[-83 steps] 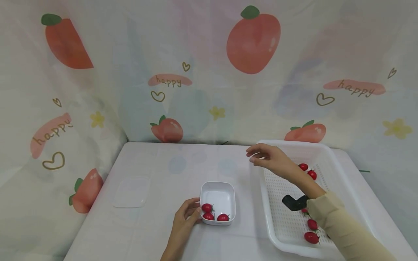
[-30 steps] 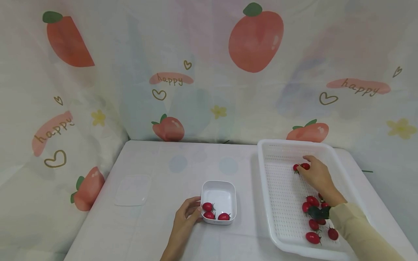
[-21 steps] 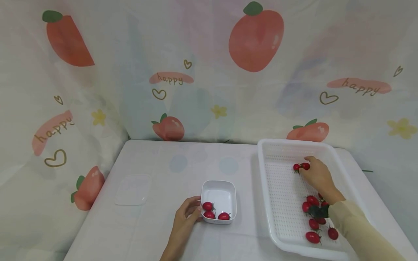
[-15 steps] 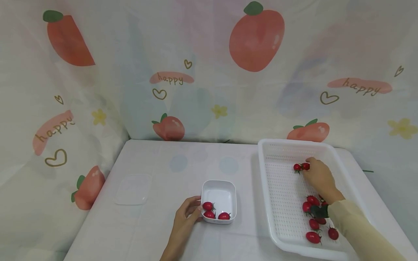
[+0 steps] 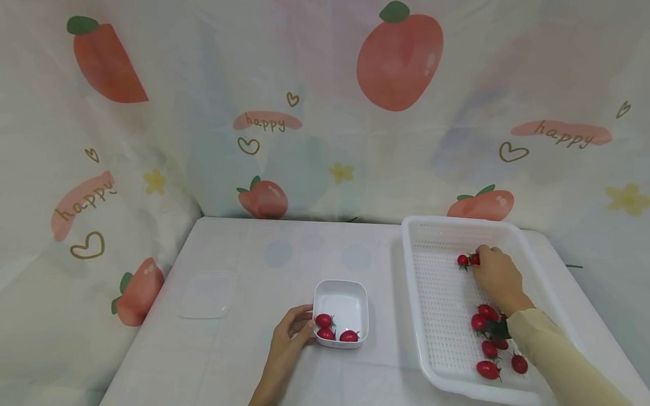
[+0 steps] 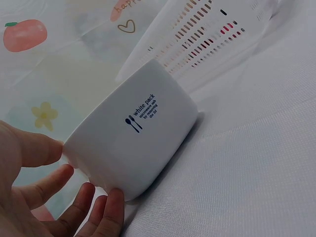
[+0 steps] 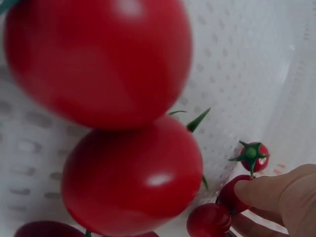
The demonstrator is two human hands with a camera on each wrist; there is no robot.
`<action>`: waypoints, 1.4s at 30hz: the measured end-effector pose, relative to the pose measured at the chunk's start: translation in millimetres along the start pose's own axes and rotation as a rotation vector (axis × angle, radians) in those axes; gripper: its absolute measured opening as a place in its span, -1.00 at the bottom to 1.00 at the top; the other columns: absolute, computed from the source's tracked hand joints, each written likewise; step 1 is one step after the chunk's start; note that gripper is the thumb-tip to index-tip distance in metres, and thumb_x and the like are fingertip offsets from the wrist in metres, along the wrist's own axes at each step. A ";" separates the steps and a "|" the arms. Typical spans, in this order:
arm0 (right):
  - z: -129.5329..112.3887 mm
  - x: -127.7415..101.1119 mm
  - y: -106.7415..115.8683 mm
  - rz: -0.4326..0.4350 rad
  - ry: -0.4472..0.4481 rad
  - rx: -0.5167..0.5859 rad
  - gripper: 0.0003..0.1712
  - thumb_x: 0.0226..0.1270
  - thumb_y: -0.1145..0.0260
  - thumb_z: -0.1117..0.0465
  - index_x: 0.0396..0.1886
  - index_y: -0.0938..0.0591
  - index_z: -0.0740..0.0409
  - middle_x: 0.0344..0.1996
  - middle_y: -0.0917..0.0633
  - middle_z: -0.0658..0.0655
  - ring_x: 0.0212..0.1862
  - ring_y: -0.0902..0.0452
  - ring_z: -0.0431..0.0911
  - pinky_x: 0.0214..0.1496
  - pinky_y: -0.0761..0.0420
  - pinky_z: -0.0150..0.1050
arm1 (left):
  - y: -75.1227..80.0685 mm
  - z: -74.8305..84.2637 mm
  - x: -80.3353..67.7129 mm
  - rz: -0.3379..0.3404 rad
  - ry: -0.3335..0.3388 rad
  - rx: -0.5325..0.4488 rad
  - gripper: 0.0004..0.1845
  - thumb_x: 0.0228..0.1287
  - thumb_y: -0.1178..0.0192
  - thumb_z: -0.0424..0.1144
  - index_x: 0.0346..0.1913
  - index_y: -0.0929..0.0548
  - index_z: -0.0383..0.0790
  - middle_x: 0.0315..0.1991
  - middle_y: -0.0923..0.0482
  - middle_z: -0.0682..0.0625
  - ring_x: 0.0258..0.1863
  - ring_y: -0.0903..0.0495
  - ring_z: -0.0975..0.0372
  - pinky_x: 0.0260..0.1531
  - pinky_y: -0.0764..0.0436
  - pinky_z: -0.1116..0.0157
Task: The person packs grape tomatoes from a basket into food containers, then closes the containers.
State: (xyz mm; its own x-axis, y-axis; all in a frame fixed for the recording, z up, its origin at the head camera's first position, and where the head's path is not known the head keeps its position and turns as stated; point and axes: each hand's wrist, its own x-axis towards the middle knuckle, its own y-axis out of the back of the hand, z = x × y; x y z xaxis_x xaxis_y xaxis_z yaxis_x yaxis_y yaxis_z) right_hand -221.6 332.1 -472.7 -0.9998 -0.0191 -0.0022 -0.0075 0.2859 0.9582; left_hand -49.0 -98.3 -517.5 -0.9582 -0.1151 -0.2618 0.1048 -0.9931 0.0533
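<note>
My left hand (image 5: 289, 338) holds the left side of a small square white container (image 5: 341, 290), thumb near the rim and fingers curled along the wall. Inside it lie three cherry tomatoes (image 5: 348, 336) with green stems. In the large white perforated basket (image 5: 431, 316), my right hand (image 5: 500, 276) pinches a cherry tomato (image 7: 231, 195) by the far right side, thumb pressed on it. Beside that one sits another cherry tomato (image 5: 462, 260). The right wrist view shows the thumb on the tomato; its other fingers are mostly hidden behind.
Several more cherry tomatoes (image 5: 488, 370) lie in the basket's near half, partly under my right sleeve (image 5: 548, 349). A dark wrist camera (image 5: 497, 329) hangs over them. A clear flat lid (image 5: 205, 295) rests on the white table (image 5: 264, 361) at left. A fruit-printed cloth (image 5: 315, 67) stands behind.
My right hand has moved from above the basket's left rim down to the tomatoes at its far end, then closed in on one. The left hand and the container have stayed put.
</note>
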 end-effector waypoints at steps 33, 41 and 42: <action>-7.7 -8.8 15.6 0.041 -0.014 -0.006 -0.52 0.32 -0.40 0.33 0.09 -0.45 0.55 -0.19 -0.59 0.53 -0.29 -0.52 0.26 -0.12 -0.72 0.27 | -0.2 -0.2 -0.6 -0.010 -0.005 -0.005 -0.54 0.47 -0.23 -0.24 0.38 -0.52 -0.17 0.26 -0.56 -0.17 0.17 -0.62 0.10 -0.06 -0.79 0.31; -12.6 -15.2 21.8 0.127 0.034 0.031 -0.48 0.31 -0.44 0.35 0.14 -0.46 0.54 -0.09 -0.62 0.55 -0.24 -0.59 0.30 0.00 -0.73 0.32 | 0.3 -1.2 0.3 -0.012 -0.009 -0.003 -0.53 0.47 -0.23 -0.24 0.38 -0.51 -0.17 0.27 -0.56 -0.18 0.18 -0.62 0.10 -0.06 -0.79 0.30; -13.2 -15.6 22.8 0.134 0.040 0.037 -0.48 0.31 -0.44 0.35 0.14 -0.46 0.54 -0.08 -0.62 0.55 -0.23 -0.59 0.30 0.01 -0.72 0.33 | 0.4 -1.3 0.3 -0.012 -0.008 -0.003 -0.53 0.47 -0.23 -0.24 0.38 -0.52 -0.17 0.27 -0.56 -0.18 0.18 -0.62 0.10 -0.06 -0.79 0.31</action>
State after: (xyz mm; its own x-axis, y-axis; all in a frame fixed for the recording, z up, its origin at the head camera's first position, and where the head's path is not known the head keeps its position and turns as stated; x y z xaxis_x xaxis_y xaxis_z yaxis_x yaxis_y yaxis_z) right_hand -205.9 326.3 -447.0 -0.9904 -0.0164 0.1370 0.1243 0.3240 0.9379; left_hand -48.8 -98.8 -518.8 -0.9615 -0.1030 -0.2548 0.0939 -0.9944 0.0477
